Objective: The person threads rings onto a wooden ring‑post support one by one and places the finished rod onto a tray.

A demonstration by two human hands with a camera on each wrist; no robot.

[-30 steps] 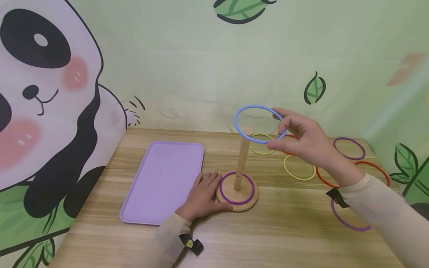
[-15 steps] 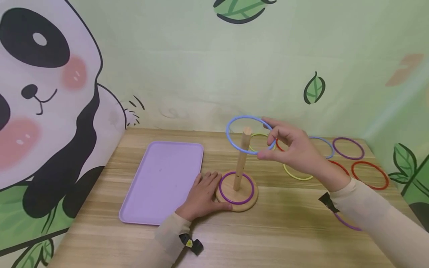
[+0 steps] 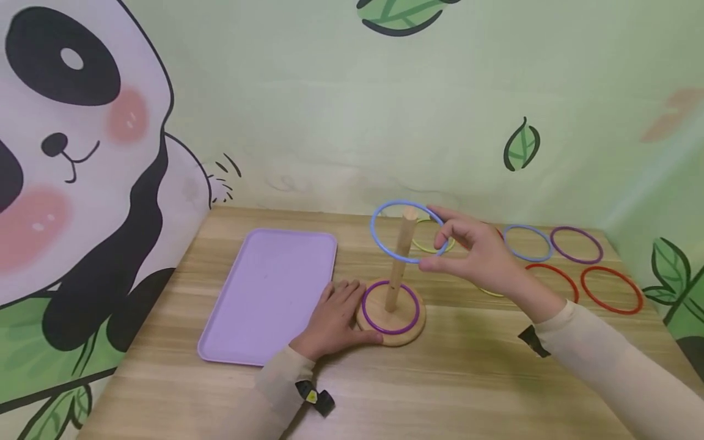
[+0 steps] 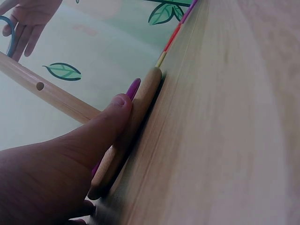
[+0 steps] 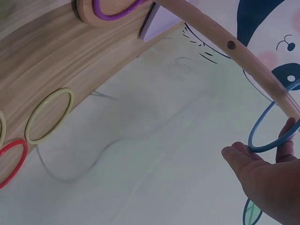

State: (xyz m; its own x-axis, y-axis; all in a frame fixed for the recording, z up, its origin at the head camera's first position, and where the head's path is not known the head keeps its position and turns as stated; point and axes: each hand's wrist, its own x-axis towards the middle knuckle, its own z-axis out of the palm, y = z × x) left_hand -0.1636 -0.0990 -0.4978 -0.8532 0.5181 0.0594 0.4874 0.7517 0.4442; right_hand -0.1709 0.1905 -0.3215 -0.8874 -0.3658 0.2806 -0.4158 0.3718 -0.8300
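Note:
A wooden peg (image 3: 403,250) stands upright on a round wooden base (image 3: 406,337). A thin purple ring (image 3: 363,307) lies on that base around the foot of the peg. My left hand (image 3: 332,321) rests against the base's left side, fingers extended and thumb (image 4: 110,124) over its rim. With thumb and fingertips, my right hand (image 3: 484,256) pinches the right side of a light blue ring (image 3: 371,231). The ring is held aloft at the peg's top, which shows inside the loop. In the right wrist view the blue ring (image 5: 266,149) overlaps the peg's upper end.
Left of the base lies a lilac tray (image 3: 266,293). Several rings lie at the table's right, among them a red ring (image 3: 641,299), another blue ring (image 3: 505,239) and a yellow-green ring (image 5: 72,101). A printed cloth backdrop (image 3: 308,122) rises behind the table's far edge.
My right hand has moved left and down with the blue ring, bringing the loop lower at the peg's top. My left hand has stayed at the base.

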